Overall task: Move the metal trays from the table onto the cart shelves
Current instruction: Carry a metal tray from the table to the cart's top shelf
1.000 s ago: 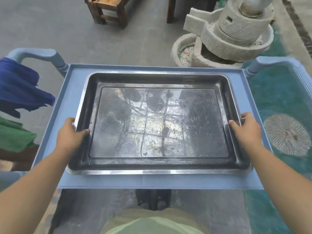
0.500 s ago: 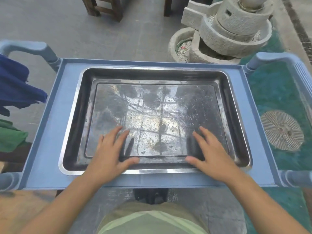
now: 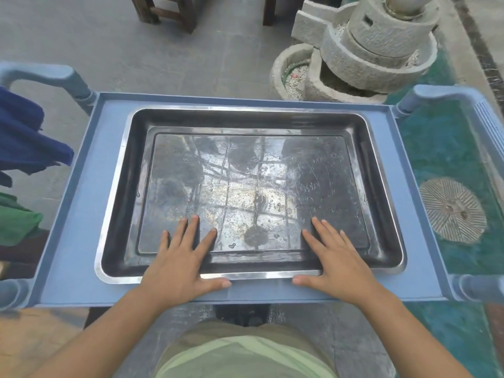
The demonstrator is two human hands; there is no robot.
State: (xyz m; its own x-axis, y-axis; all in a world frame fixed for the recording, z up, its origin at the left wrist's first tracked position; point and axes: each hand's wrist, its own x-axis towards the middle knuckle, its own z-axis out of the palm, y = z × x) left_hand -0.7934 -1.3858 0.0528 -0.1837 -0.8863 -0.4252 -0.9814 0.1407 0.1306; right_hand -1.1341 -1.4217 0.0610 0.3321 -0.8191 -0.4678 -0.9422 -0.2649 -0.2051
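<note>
Stone mill (image 3: 381, 45), wooden stool (image 3: 166, 9), blue cloth (image 3: 24, 137), green cloth (image 3: 16, 219)

No legible text, label, brand, number or sign is visible. The rectangular metal tray (image 3: 245, 108) carries only scratches, water drops and reflections. The blue plastic cart shelf (image 3: 71, 241) is unmarked.
</note>
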